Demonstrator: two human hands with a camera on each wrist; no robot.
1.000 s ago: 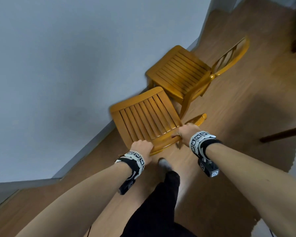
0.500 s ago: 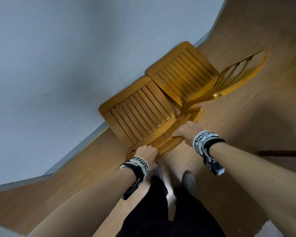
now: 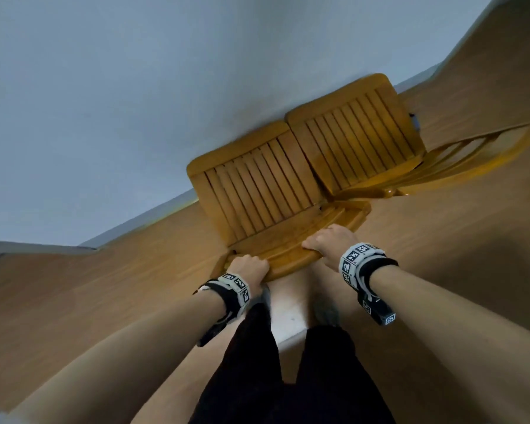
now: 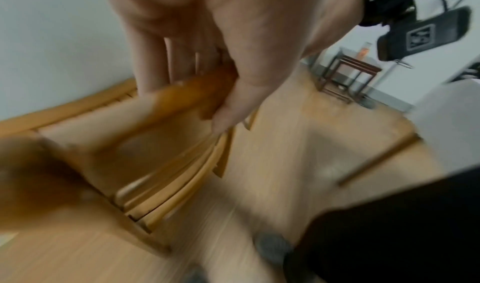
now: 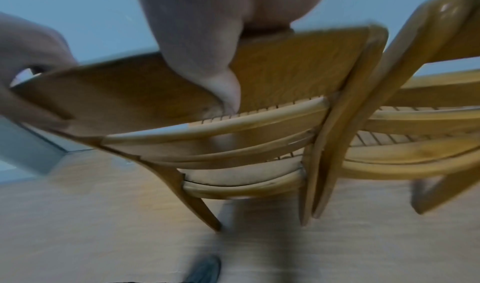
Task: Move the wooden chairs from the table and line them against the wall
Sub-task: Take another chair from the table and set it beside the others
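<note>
Setting the chair beside its twin

Both hands, left (image 3: 248,268) and right (image 3: 331,243), grip the near chair's (image 3: 257,185) top rail; lower it gently, seat edges flush with the upper-right chair (image 3: 355,139).

Soft, dim, cool light is falling evenly over the scene, leaving the wall (image 3: 135,102) a flat grey-blue. Dark shadow is pooling on the floor (image 3: 471,255) at the right of the head view, and the wide lens is bowing the skirting line there. The left wrist view is smearing heavily: the floor is streaking, and the near chair (image 4: 161,164) is melting to an orange blur at lower left. In the right wrist view a small glare is glinting on the far chair (image 5: 446,10), while the lower edge is blurring.
</note>
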